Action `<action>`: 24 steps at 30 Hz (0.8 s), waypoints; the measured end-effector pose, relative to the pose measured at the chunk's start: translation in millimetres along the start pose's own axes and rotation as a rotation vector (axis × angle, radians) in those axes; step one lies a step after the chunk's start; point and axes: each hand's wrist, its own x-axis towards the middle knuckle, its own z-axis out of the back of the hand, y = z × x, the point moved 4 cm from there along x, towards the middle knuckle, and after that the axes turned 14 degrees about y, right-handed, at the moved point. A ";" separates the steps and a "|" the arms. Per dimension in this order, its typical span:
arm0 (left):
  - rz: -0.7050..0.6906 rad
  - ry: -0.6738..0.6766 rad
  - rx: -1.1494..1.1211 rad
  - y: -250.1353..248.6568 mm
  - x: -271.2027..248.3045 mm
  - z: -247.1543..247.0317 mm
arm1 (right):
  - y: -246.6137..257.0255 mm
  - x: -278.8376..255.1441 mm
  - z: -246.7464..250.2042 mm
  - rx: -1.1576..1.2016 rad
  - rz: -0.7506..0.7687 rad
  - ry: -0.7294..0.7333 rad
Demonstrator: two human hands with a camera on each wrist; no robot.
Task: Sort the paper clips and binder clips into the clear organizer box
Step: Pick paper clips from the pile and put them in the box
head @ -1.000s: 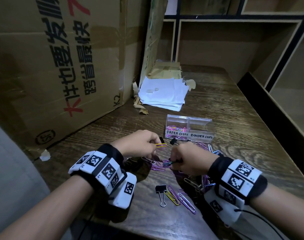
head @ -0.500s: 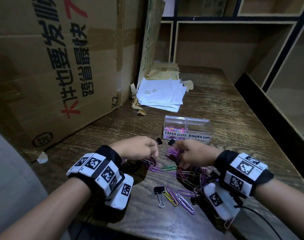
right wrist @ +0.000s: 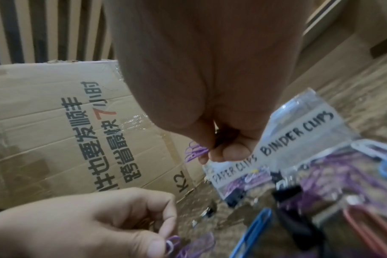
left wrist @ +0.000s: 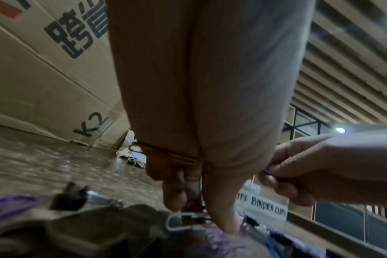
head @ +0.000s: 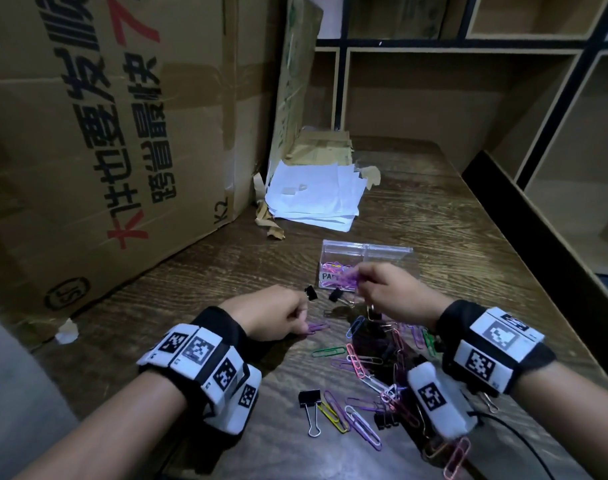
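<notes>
The right hand [head: 389,292] is lifted off the desk [head: 451,237], its fingertips pinched on a small bunch of purple paper clips [head: 347,279] held just in front of the clear box [head: 366,252], over the side labelled for paper clips. That box sits at about twelve o'clock from the hands, with some pink and purple clips already in its left compartment; the right one is marked "binder clips". The left hand [head: 269,317] rests low on the desk at about nine o'clock from the right, fingers curled, thumb and fingers nipping a purple clip [head: 318,328] lying on the wood; the left wrist view also shows a yellow clip [left wrist: 166,153] tucked in its curled fingers. Two small black binder clips [head: 337,295] lie between the hands and the box. A loose scatter of coloured clips [head: 364,365] spreads at six o'clock, with another binder clip [head: 309,400] among them.
</notes>
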 end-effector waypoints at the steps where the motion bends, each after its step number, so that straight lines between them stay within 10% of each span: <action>1: -0.019 -0.021 -0.038 -2.0 1.3 5.7 | 3.1 1.1 9.9 -0.052 0.024 -0.067; 9: -0.105 -0.487 -0.306 -24.6 35.3 80.3 | 6.1 33.9 36.2 -0.303 -0.017 -0.171; 16: -0.080 -0.470 -0.212 -41.0 73.0 84.2 | 3.9 7.7 45.8 -0.361 0.048 -0.273; 24: -0.145 -0.328 -0.244 -53.5 68.0 67.2 | 3.8 -34.2 -8.4 -0.420 -0.014 0.343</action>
